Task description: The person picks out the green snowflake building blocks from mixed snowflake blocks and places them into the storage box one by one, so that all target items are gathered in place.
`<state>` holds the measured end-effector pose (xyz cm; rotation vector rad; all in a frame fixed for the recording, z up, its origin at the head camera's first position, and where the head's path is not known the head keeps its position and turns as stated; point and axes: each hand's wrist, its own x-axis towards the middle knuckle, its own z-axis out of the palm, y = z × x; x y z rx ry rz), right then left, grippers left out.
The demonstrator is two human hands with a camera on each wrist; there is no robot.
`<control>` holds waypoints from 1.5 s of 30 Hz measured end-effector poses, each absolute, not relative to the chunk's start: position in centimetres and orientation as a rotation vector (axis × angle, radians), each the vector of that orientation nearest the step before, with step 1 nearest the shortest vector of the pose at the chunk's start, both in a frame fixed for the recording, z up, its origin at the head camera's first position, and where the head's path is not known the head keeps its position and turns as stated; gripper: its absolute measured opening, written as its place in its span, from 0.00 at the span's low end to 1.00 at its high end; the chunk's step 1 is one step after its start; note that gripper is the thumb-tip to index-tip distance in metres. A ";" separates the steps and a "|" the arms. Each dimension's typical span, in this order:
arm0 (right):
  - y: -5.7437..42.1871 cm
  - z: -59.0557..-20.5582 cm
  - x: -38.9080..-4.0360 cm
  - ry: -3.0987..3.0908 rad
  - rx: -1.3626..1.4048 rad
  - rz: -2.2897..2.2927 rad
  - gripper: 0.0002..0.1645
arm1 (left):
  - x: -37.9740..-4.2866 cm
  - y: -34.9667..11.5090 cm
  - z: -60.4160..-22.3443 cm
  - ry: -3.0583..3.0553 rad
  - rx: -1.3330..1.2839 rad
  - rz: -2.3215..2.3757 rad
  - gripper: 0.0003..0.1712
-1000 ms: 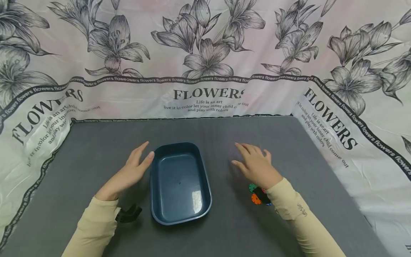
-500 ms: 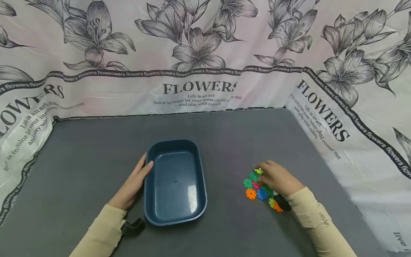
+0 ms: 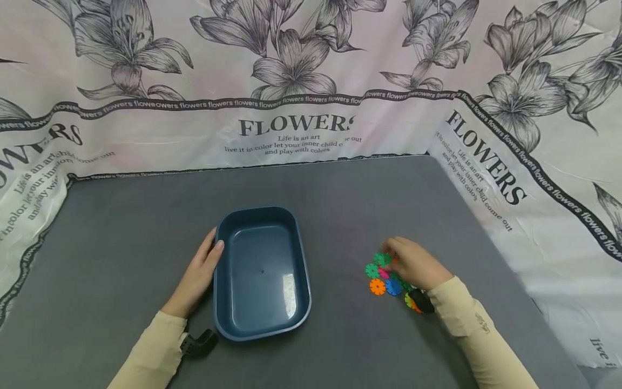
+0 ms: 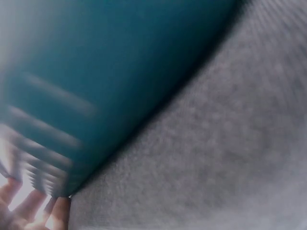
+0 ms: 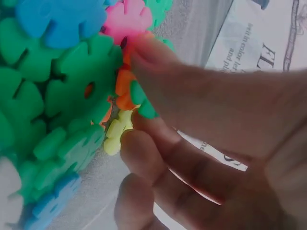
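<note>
A blue rectangular tray (image 3: 262, 324) stands on the grey table. My left hand (image 3: 191, 281) rests against its left side, fingers along the outer wall and thumb at the rim. In the left wrist view, fingertips (image 4: 60, 213) show at the end of the tray wall (image 4: 124, 62). My right hand (image 3: 418, 265) reaches over a small pile of notched plastic snowflake discs (image 3: 377, 287). In the right wrist view, its thumb and index finger pinch at an orange snowflake disc (image 5: 124, 91), with a green one (image 5: 143, 101) partly hidden between them. Green, pink, blue and yellow discs lie around.
The grey table (image 3: 335, 216) runs between the tray and the discs. A flower-printed cloth (image 3: 291, 135) borders it at the back and sides. Black wrist straps (image 3: 199, 343) show below the sleeves.
My right hand has moved down and right onto the discs, and its fingers have closed in among them. My left hand has come against the tray's side. The head view has shifted.
</note>
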<state>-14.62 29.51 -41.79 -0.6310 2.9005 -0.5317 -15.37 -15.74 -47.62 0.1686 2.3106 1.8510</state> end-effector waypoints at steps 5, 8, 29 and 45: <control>29.0 -40.7 -15.2 2.944 -0.704 -0.601 0.10 | -15.7 -15.4 -47.5 2.314 0.187 1.871 0.34; 27.8 -39.4 -15.7 2.937 -0.805 -0.686 0.11 | -15.7 -15.3 -47.5 2.316 0.202 1.902 0.33; 4.7 -38.2 -15.8 2.276 -1.322 -0.471 0.10 | -15.3 -15.2 -47.8 2.423 0.180 1.911 0.31; 3.0 -39.7 -15.3 2.150 -1.344 -0.316 0.10 | -15.3 -15.1 -47.9 2.469 0.192 1.937 0.30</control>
